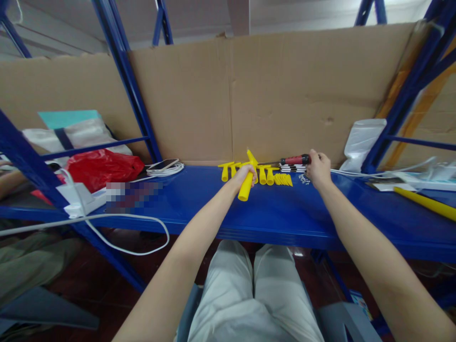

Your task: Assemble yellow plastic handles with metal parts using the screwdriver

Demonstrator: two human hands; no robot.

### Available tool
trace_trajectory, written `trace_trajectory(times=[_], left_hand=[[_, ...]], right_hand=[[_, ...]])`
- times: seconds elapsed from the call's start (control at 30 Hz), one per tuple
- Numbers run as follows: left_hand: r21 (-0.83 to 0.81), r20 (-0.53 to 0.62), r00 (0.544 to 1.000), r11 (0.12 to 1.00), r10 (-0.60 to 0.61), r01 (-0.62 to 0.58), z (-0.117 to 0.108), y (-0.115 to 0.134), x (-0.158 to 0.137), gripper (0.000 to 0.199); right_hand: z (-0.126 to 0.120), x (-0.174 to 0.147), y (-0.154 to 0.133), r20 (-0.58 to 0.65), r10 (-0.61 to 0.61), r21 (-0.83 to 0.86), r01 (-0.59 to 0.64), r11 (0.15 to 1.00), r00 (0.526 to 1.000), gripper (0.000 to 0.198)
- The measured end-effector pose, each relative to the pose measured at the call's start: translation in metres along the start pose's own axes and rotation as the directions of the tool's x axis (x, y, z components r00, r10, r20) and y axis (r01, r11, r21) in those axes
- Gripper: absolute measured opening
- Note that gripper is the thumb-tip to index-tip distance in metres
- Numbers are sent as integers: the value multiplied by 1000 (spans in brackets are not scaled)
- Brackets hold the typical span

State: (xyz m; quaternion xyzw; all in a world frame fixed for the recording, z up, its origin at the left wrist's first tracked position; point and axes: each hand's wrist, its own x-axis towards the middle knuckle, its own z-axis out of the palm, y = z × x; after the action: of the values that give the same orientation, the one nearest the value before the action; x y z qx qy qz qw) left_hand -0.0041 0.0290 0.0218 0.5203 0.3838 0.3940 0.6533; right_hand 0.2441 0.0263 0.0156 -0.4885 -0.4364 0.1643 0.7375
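Over the near side of the blue tabletop (285, 209), my left hand (241, 174) is wrapped snugly around one yellow T-shaped piece (245, 189), its tube slanting down toward me. My right hand (319, 167) has its fingers curled around the back end of one red-and-black screwdriver (295, 160), so no spare grip on either side. Main thing: the yellow piece sits left of my right fingers, with the screwdriver's shaft running sideways between, across the tube's axis. Can't tell if the tip's actually touching.

Bit farther, counting the row of standing yellow pieces: two on the right (266, 175), at least two on the left (224, 174), maybe more hidden by my hand. Next to them, a bunch of flat yellow bits (283, 179), too overlapped to count, and a little scatter of small silvery parts (304, 179), no count there either, just beside my right hand. Behind everything, cardboard (285, 95).
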Motion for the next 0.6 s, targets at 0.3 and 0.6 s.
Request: trace_trajectory(times=[0.3, 0.6], left_hand=[[8, -78, 997, 1000, 7, -6, 9, 7, 5, 6], [76, -54, 994, 993, 95, -91, -4, -22, 12, 23]], right_hand=[[0, -9, -11, 38, 77, -24, -77, 997, 996, 34], [5, -13, -14, 56, 123, 15, -124, 992, 991, 26]])
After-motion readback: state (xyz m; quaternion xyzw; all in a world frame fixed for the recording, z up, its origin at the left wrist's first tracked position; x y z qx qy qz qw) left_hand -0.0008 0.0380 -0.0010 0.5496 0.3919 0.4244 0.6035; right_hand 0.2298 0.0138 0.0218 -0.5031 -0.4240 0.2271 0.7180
